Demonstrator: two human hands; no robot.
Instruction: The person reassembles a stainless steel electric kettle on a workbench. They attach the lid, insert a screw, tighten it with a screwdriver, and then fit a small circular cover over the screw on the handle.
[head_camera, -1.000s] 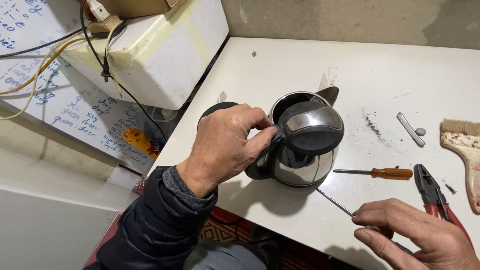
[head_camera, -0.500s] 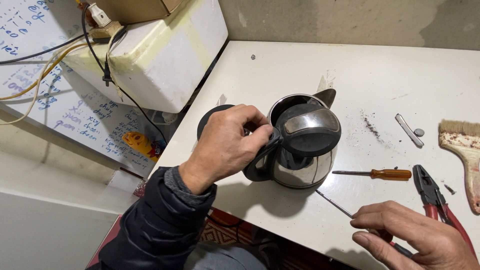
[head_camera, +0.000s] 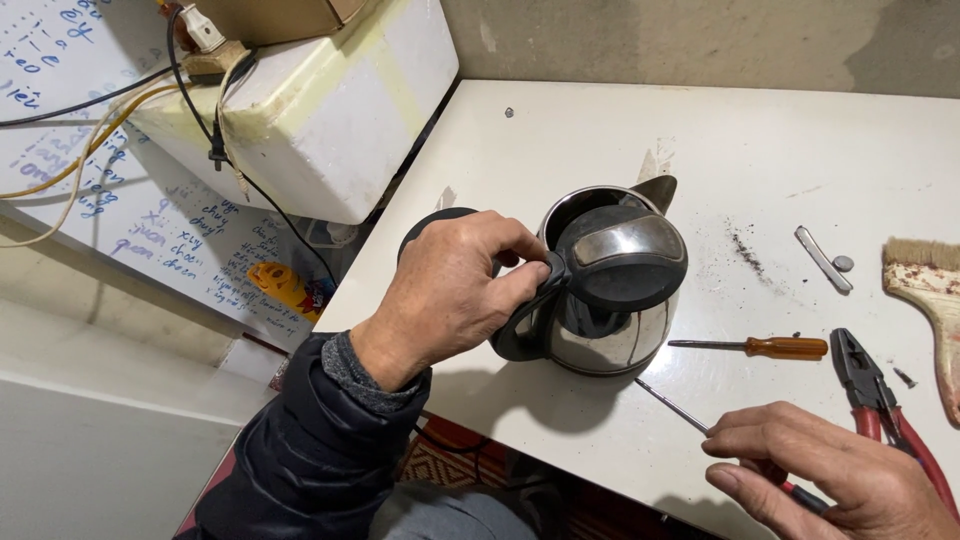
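A steel electric kettle (head_camera: 610, 335) with a black lid and black handle stands on the white table (head_camera: 760, 150). My left hand (head_camera: 455, 295) is wrapped around the kettle's handle at its left side. My right hand (head_camera: 835, 475) rests at the table's near edge and holds a thin screwdriver (head_camera: 672, 403) whose metal shaft points up-left toward the kettle's base. A black round base (head_camera: 425, 222) shows partly behind my left hand.
An orange-handled screwdriver (head_camera: 765, 347) lies right of the kettle. Red-handled pliers (head_camera: 885, 410), a paintbrush (head_camera: 925, 295) and a small metal strip (head_camera: 822, 258) lie at the right. A white foam box (head_camera: 320, 110) with cables stands left of the table.
The view has shifted slightly. My left hand keeps its grip on the kettle handle, and my right hand stays near the table edge with the screwdriver.
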